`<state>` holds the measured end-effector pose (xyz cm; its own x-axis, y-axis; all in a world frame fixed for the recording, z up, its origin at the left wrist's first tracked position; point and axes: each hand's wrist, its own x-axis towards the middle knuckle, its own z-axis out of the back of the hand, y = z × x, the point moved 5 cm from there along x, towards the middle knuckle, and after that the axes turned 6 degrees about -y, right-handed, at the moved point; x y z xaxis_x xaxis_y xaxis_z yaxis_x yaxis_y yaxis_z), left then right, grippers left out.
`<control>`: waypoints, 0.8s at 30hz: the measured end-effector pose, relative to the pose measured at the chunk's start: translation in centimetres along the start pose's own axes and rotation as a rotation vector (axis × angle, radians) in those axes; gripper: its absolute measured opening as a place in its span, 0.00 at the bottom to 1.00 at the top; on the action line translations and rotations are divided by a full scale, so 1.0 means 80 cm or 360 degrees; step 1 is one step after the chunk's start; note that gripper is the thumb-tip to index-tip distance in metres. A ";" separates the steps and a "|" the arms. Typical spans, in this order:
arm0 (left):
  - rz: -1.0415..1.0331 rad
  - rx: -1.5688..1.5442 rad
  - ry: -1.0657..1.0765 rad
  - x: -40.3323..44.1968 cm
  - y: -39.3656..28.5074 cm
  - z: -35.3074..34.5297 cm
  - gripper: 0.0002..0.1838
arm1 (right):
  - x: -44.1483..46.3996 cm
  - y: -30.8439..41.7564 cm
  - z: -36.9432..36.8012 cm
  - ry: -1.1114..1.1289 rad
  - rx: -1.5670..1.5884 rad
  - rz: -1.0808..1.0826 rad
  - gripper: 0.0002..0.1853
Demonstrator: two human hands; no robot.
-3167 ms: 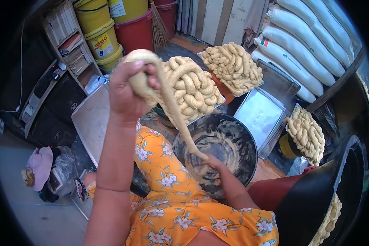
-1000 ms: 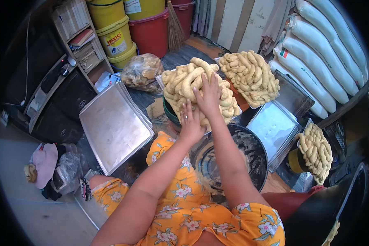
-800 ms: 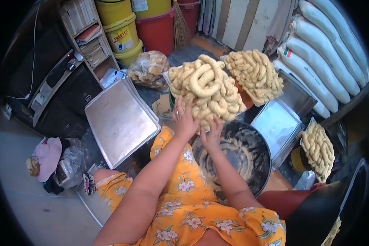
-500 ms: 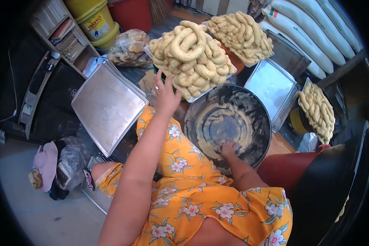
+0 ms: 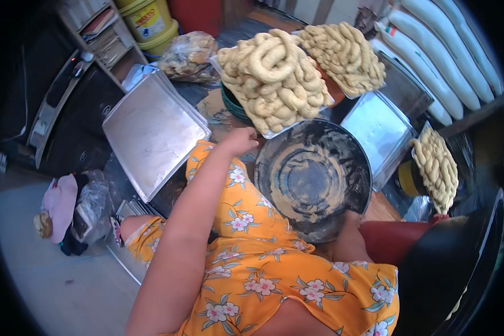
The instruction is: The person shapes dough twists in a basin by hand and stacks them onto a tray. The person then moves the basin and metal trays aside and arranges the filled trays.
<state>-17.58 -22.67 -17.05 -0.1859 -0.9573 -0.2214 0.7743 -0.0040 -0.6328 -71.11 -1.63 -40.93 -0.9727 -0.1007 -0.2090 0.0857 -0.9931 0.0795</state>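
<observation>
A wide black basin point(image 5: 311, 179) stands between my knees, its inside smeared with pale flour or dough residue. My left hand point(image 5: 242, 141) is at the basin's upper left side, fingers curled; whether they touch the rim I cannot tell. Low on the right side of the basin is my right hand point(image 5: 351, 219), its fingers mostly hidden. Just beyond the basin, a tray point(image 5: 270, 134) is heaped with ropes and rings of raw dough point(image 5: 280, 84). Behind it lies a second tray of twisted dough point(image 5: 344, 59).
Flat metal trays point(image 5: 154, 134) are stacked at the left, with more metal trays point(image 5: 378, 126) at the right. Another dough tray point(image 5: 437, 168) rests beside a red container point(image 5: 395, 241). White sacks point(image 5: 431, 61), yellow buckets point(image 5: 148, 25) and a filled plastic bag point(image 5: 189, 56) stand farther back.
My left hand has dropped from beside the dough tray toward the basin's edge, its fingers curling. The right hand has left the basin's floor and moved right to its side.
</observation>
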 end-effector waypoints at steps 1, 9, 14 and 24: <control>0.0023 -0.0067 0.0007 0.005 0.006 -0.003 0.17 | 0.053 -0.020 -0.057 -0.0064 -0.0031 -0.0038 0.46; -0.0007 -0.0012 0.0073 0.013 -0.004 -0.013 0.18 | 0.046 -0.001 0.060 0.0017 0.0868 0.0634 0.20; -0.0088 -0.0006 -0.0008 0.018 0.001 -0.023 0.16 | 0.050 0.060 0.136 -0.0035 0.1345 0.0968 0.14; -0.0137 -0.0112 -0.0171 -0.012 0.003 0.003 0.16 | -0.046 0.194 0.291 0.0518 0.1356 0.1318 0.08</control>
<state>-17.05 -21.79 -16.83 -0.1810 -0.9797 -0.0859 0.7135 -0.0707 -0.6971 -71.24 -15.28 -16.27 -0.5824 -0.8127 -0.0165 0.3644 -0.2792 0.8884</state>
